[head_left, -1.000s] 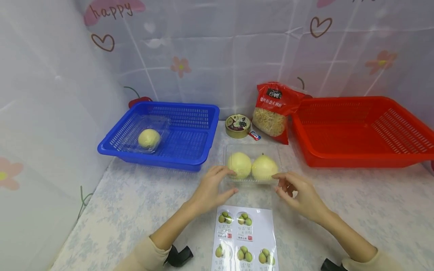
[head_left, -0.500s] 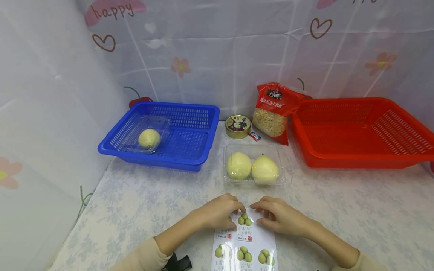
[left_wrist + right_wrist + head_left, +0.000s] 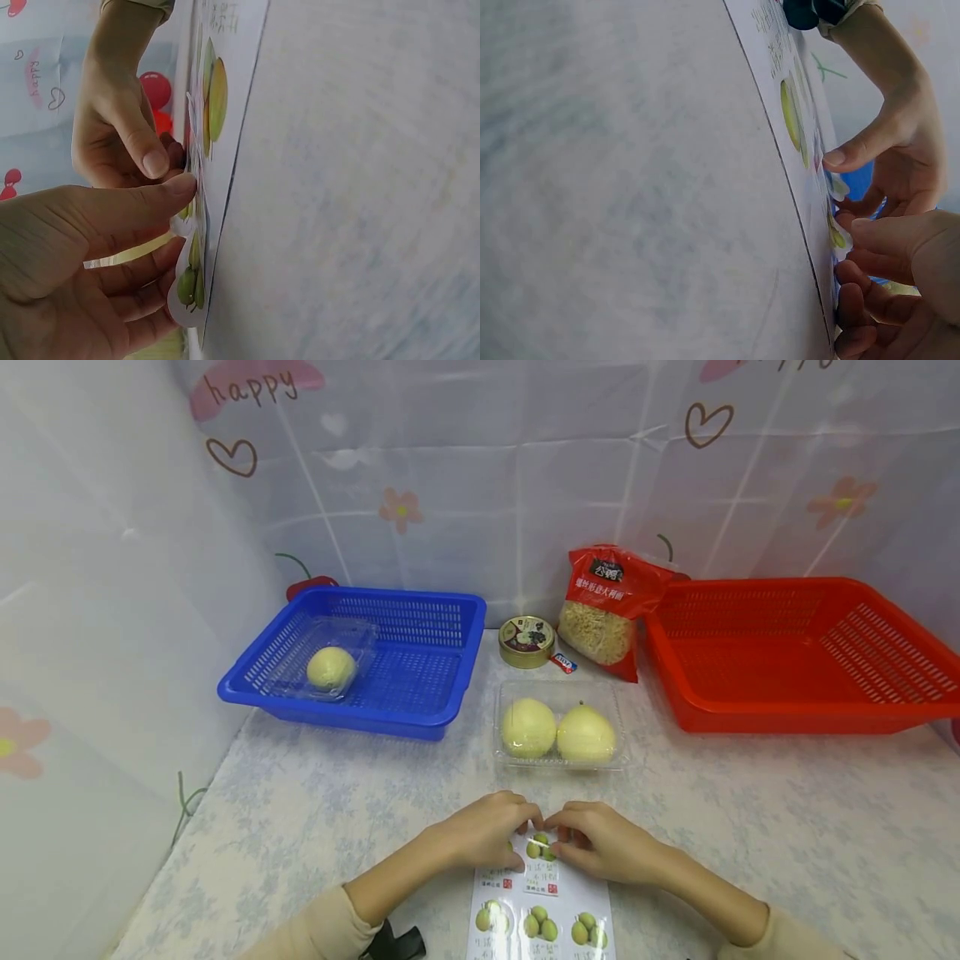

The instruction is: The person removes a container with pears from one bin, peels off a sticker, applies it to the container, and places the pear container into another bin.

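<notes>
A sticker sheet [image 3: 542, 906] printed with green pears lies at the table's near edge. Both hands meet at its far end. My left hand [image 3: 521, 843] pinches the sheet's end, thumb on top and fingers curled under, seen close in the left wrist view [image 3: 180, 217]. My right hand [image 3: 560, 845] pinches the lifted white edge of one pear sticker [image 3: 537, 843] beside it. Just beyond the hands sits a shut clear plastic box [image 3: 558, 762] holding two pale yellow pears [image 3: 585, 735].
A blue basket [image 3: 420, 610] at the back left holds a clear box with one pear [image 3: 330, 667]. A big red basket [image 3: 802, 718] stands at the right. Between them are a round tin [image 3: 527, 640], a red noodle bag [image 3: 607, 610] and a small candy [image 3: 564, 662].
Both hands left the sides of the clear pear box and came back to the sticker sheet's far end. Their fingertips have since closed together on a sticker's edge.
</notes>
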`<state>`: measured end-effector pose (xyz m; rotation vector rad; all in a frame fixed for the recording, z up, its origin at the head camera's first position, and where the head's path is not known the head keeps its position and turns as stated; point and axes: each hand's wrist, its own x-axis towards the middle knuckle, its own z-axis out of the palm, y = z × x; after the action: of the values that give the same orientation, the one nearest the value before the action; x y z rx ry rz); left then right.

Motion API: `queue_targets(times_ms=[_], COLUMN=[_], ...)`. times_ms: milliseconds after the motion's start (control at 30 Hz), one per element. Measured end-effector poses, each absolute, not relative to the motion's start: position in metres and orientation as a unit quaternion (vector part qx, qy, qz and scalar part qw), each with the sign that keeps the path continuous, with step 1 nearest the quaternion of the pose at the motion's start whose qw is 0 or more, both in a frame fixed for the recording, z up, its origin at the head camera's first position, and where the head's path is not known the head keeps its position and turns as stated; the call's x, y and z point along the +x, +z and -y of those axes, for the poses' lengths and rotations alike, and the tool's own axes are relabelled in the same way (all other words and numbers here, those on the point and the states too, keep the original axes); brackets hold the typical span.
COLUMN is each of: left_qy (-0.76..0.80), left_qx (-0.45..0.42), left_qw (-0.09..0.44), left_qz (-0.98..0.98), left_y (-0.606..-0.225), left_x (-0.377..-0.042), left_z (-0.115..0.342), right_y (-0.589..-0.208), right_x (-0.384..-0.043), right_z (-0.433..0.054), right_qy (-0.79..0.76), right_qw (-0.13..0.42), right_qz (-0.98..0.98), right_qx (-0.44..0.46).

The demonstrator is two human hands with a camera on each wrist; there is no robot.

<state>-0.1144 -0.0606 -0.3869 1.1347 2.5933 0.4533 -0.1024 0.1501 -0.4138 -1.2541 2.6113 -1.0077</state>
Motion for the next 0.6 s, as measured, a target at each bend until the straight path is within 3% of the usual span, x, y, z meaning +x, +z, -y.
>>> queue_targets(times_ms=[600], left_qy=[0.135], left_qx=[0.355], left_qw=[0.131], left_qz=[-0.916], left_y=[-0.3908], left_x=[-0.1156], left_z=[0.0621], right_y=[-0.4143], right_x=[-0.1046], right_z=[-0.142], right_qy=[-0.361], right_qw=[0.047], right_qz=[-0.843], right_qx=[-0.396])
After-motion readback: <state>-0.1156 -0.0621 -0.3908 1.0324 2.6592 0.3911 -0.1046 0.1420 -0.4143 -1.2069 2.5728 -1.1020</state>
